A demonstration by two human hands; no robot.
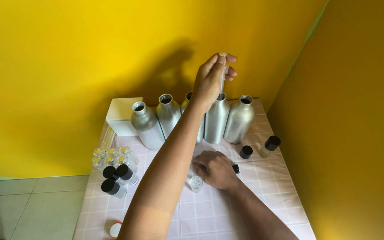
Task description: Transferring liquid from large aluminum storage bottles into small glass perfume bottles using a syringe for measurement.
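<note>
Small table (263, 209) with a pale pink checked cover, set in a corner. Along its far edge, a row of five open metal bottles (238, 119); at the far left corner, a white box (123, 116). At the left edge, a cluster of small glass vials (112, 156) and three black-capped vials (117, 178). Right of centre, two more capped vials (270, 146); near the middle, one open vial (196, 183).
</note>
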